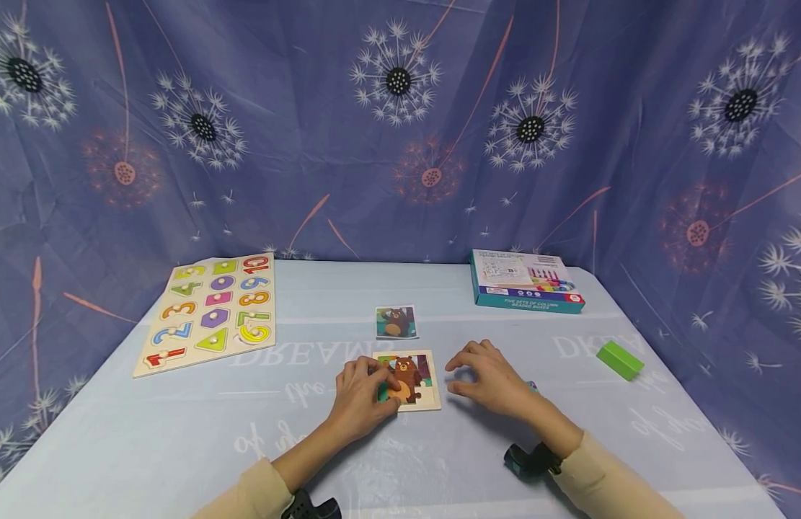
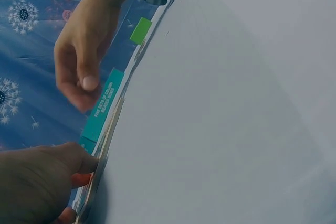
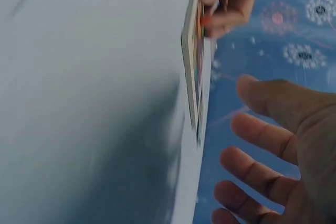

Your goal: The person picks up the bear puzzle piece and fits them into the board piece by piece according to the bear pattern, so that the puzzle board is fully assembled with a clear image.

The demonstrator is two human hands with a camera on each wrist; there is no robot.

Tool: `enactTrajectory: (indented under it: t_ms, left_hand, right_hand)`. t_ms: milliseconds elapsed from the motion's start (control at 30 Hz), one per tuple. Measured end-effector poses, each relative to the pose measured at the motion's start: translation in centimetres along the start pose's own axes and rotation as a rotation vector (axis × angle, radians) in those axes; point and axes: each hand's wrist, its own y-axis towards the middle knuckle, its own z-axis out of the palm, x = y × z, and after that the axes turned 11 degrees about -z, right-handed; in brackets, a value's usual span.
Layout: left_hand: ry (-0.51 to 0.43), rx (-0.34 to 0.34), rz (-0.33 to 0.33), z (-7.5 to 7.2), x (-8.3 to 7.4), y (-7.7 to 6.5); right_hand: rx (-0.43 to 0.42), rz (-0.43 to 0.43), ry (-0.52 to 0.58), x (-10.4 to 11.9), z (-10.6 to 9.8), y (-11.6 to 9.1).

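Note:
A wooden jigsaw puzzle [image 1: 408, 369] with a brown bear lies in its pale frame at the middle of the table. Its lower right corner shows bare wood. My left hand [image 1: 364, 396] holds the puzzle at its left side, thumb at the near edge and bent fingers over the picture, hiding part of it. To the right of the frame, my right hand [image 1: 487, 378] hovers with loosely spread fingers and nothing in them; the right wrist view shows those fingers [image 3: 257, 182] apart. A small colourful piece [image 1: 533, 386] peeks out beside the right wrist, mostly hidden.
Behind the puzzle lies a bear picture card [image 1: 396, 322]. A wooden number board [image 1: 205, 346] with knobbed pieces is at the left. At the back right sits a teal-sided bead box [image 1: 528, 281], and a green block [image 1: 620, 360] lies near the right edge.

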Motion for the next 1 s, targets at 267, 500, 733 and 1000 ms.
enactTrajectory:
  t_ms: [267, 500, 733, 1000]
  left_hand:
    - [0.003, -0.005, 0.005, 0.0, 0.0, 0.0]
    - [0.0, 0.0, 0.006, 0.0, 0.0, 0.0]
    - [0.003, 0.002, -0.001, 0.0, 0.0, 0.0]
    - [0.0, 0.003, 0.003, 0.0, 0.0, 0.0]
  right_hand:
    - [0.007, 0.017, -0.006, -3.3, -2.2, -3.1]
    - [0.019, 0.032, -0.05, -5.7, -3.3, -5.6]
    - [0.002, 0.048, -0.1, -7.1, -4.1, -7.5]
    - [0.012, 0.058, -0.15, -8.3, -4.3, -8.7]
